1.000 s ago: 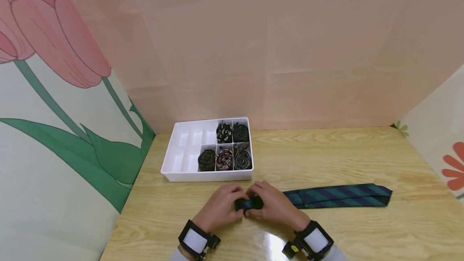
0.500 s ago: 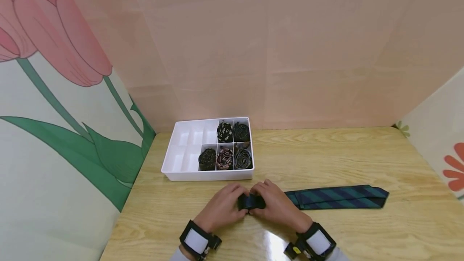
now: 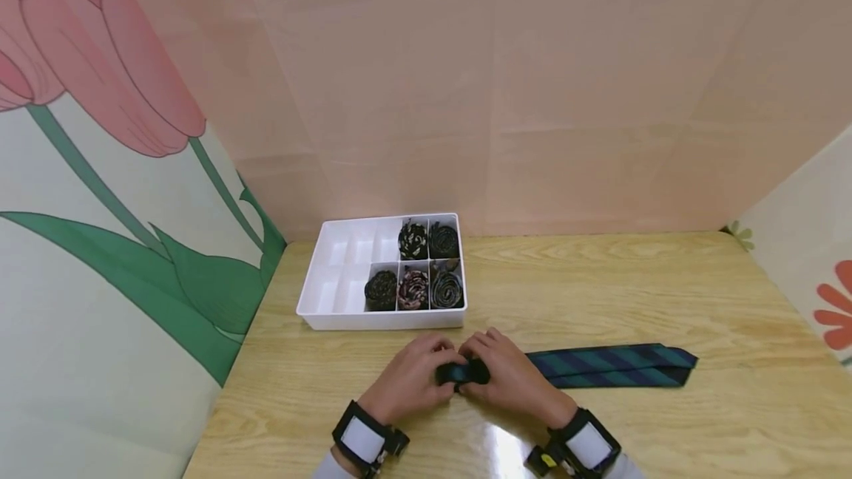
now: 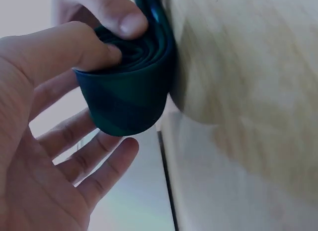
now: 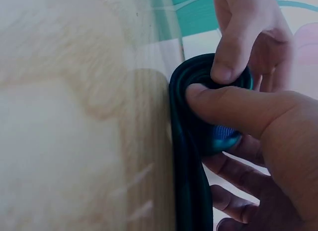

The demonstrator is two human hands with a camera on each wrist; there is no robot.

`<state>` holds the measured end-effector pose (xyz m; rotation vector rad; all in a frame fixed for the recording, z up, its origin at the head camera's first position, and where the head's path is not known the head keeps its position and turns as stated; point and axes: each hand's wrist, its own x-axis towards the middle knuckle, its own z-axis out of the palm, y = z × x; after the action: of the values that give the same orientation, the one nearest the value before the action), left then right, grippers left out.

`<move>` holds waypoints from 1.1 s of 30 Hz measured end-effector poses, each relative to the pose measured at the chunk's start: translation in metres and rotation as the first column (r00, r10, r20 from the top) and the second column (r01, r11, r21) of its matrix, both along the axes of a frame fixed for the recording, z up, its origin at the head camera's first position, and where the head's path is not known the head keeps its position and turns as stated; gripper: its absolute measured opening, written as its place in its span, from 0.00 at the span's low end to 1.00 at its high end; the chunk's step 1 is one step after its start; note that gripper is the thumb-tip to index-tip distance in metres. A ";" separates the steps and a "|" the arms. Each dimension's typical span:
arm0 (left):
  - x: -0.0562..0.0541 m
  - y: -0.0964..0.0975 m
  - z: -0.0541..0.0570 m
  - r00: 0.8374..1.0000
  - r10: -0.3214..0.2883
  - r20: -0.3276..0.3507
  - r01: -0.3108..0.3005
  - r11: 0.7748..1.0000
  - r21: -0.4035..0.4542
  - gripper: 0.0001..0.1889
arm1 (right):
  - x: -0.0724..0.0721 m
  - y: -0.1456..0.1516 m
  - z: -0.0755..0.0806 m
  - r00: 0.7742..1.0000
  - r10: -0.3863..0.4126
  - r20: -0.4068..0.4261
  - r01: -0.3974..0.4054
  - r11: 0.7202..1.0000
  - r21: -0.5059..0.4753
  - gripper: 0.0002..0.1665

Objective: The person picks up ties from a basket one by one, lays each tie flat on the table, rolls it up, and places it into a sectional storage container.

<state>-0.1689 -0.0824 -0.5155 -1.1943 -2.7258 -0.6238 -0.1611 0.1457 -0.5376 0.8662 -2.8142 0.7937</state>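
A green and navy striped necktie (image 3: 612, 366) lies along the table, its left part wound into a roll (image 4: 126, 99). My left hand (image 3: 416, 375) pinches the roll from the left, thumb at the coil's edge; its lower fingers spread loosely in the left wrist view. From the other side my right hand (image 3: 509, 377) grips the same roll, with its thumb pressed on the coil in the right wrist view. The flat tail runs out to the right from under the right hand and ends in a folded tip.
Behind the hands stands a white compartment box (image 3: 386, 322). Several rolled dark neckties, such as a patterned one (image 3: 413, 290), fill compartments on its right; those on the left hold nothing. The wooden table (image 3: 599, 287) meets a pink backdrop (image 3: 532, 131).
The necktie's flat tail has slid left and grown shorter as the roll turns. Both hands stay close together around the roll, shifting slightly right.
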 end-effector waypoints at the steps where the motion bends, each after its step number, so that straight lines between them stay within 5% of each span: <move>1: 0.000 0.001 0.000 1.000 -0.002 -0.001 0.002 1.000 -0.001 0.21 | 0.000 0.000 0.000 1.000 -0.002 -0.012 0.002 1.000 0.001 0.29; 19: 0.000 0.005 0.000 0.999 -0.016 0.036 0.016 1.000 0.000 0.22 | 0.008 0.006 -0.003 0.998 -0.054 -0.016 0.054 0.998 0.027 0.31; 33: 0.003 0.007 0.000 0.998 -0.005 0.057 0.006 1.000 -0.030 0.23 | 0.014 0.009 -0.004 0.997 -0.076 0.009 0.076 0.996 -0.040 0.31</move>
<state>-0.1659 -0.0750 -0.5154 -1.2095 -2.7896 -0.6296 -0.1474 0.1549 -0.5415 0.7469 -2.8083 0.8412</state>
